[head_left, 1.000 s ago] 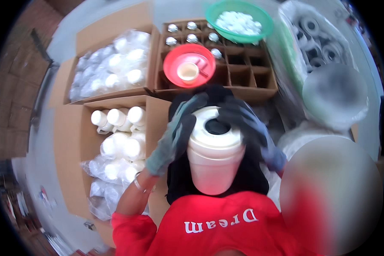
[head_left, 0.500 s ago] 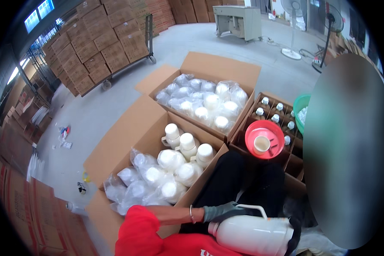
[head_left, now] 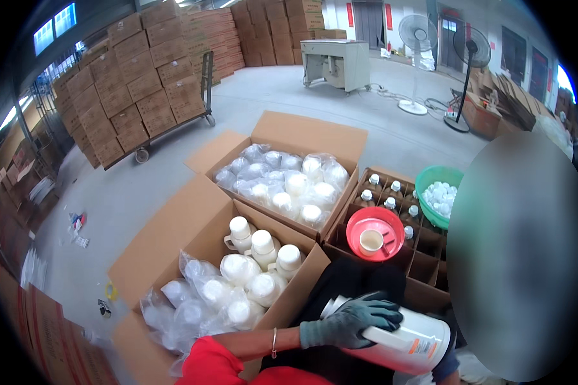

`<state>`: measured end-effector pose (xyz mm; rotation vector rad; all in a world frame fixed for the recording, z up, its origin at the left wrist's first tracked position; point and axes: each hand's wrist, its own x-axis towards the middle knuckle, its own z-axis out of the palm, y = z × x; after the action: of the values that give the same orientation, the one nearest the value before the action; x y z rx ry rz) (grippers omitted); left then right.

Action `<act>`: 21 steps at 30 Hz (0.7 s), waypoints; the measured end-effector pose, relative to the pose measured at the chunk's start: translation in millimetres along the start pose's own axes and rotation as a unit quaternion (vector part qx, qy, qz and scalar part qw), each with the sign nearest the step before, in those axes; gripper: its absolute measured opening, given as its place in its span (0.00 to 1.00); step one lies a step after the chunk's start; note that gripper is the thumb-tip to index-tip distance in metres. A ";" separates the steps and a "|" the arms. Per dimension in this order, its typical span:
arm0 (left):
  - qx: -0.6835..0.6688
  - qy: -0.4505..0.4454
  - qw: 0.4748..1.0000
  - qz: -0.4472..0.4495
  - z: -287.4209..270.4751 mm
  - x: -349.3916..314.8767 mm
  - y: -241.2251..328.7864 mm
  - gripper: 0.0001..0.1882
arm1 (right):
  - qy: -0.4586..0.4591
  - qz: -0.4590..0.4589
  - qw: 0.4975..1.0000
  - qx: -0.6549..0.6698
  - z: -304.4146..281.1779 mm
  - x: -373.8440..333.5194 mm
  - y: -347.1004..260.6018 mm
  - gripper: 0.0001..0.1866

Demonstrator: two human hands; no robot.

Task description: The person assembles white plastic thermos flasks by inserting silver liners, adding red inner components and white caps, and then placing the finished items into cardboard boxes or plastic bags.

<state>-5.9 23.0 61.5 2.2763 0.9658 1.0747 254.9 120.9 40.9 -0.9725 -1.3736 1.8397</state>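
Left gloved hand point(head_left: 356, 322) curled closed on tilted white jug point(head_left: 408, 350); right hand point(head_left: 447, 367) by jug's base; cannot tell its grip.

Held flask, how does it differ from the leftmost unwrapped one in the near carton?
The held flask is tilted under the gloved left hand; the unwrapped flask stands upright in the near carton, untouched. The held flask shows an orange marking; the unwrapped flask shows none. Both are white.
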 end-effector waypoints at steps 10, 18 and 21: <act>0.097 0.007 0.995 0.005 -19.6 25.5 -7.9 0.21 | -0.037 0.036 0.967 0.249 -32.9 2.9 17.8 0.30; 0.088 0.027 0.983 -0.160 -31.2 -7.8 -23.4 0.17 | -0.095 -0.268 0.956 -0.075 -1.5 4.7 -27.9 0.32; 0.051 0.041 0.996 -0.067 -11.6 35.7 -2.5 0.14 | 0.030 0.097 0.968 0.228 -39.7 -4.5 24.7 0.31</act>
<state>0.1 52.3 84.2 2.2255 1.2138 1.0915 289.5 130.7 10.7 -0.9285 -0.7828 2.1249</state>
